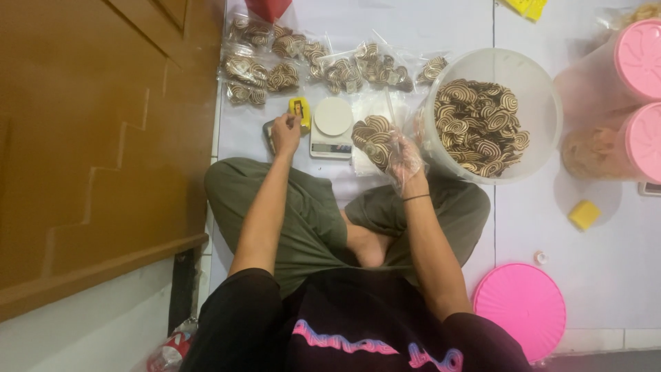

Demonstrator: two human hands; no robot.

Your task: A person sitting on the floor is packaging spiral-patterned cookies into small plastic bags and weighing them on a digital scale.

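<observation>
- A person sits cross-legged on the white tiled floor, both arms stretched forward over the knees.
- A big clear tub, uncovered, stands just beyond the right knee, holding many brown-and-cream striped spiral cookies.
- A round pink lid lies flat on the floor beside the right thigh, well apart from the tub.
- Filled clear packets of cookies lie in a row on the far side of the scale.
- The right hand, in a thin clear plastic glove, is raised with the wrist bent; its fingers are closed around a clear bag of spiral cookies, held just right of the scale and close to the tub's wall.
- A small white kitchen scale sits between the two hands, its round plate bare.
- The left hand, bare, rests left of the scale, fingers curled together; what it grips I cannot tell.
- A small yellow tool lies just beside that hand.
</observation>
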